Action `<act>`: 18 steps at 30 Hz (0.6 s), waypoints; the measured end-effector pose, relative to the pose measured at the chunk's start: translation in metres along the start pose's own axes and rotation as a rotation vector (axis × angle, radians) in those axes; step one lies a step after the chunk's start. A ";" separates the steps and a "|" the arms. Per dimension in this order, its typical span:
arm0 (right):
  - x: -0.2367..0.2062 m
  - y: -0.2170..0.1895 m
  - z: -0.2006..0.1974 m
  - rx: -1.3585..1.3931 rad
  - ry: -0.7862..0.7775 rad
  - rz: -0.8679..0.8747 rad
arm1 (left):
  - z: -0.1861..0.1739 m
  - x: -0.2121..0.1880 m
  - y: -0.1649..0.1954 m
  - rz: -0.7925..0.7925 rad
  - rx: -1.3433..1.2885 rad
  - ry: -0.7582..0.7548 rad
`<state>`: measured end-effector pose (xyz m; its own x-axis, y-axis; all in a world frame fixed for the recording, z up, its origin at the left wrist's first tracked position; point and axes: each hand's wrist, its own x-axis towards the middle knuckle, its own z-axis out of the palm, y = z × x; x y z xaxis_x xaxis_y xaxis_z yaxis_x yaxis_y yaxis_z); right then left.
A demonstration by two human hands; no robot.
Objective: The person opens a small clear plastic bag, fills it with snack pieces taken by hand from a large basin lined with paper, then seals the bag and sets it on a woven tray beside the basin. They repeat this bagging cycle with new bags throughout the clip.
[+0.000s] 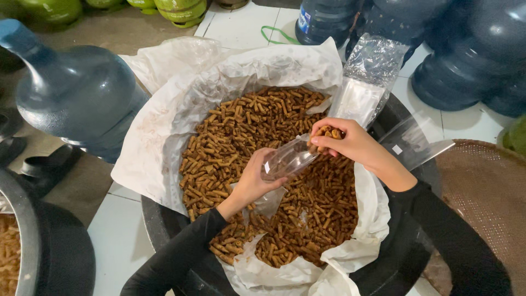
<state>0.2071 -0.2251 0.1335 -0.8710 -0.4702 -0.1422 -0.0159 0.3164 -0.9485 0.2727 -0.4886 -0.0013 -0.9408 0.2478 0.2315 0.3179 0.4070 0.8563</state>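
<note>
Hands work over a wide black tub (405, 257) lined with crumpled white paper (164, 137) and heaped with short brown stick snacks (246, 126). The left hand (253, 183) grips a small clear plastic pouch (287, 159) around its middle, mouth tilted to the right. The right hand (350, 143) is pinched on a cluster of sticks at that mouth. The pouch looks thin, limp and slippery, best held near its rim; the sticks look light, dry and brittle. Blue water jugs (76, 93) stand around.

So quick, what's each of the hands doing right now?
Left hand: closed around a clear plastic bag.
Right hand: pinching brown snack sticks at the bag's mouth.
</note>
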 end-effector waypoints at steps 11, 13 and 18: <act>-0.003 -0.008 0.010 -0.443 0.078 -0.373 | -0.007 -0.003 -0.007 -0.006 0.010 -0.019; -0.009 -0.010 0.014 -0.595 0.057 -0.433 | -0.004 -0.005 -0.008 -0.077 -0.010 -0.012; -0.015 -0.015 0.026 -0.716 -0.051 -0.449 | 0.006 -0.011 -0.015 0.057 -0.114 0.014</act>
<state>0.2332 -0.2446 0.1420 -0.6850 -0.7069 0.1764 -0.6770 0.5282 -0.5125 0.2791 -0.4920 -0.0193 -0.9232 0.2554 0.2873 0.3567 0.2901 0.8880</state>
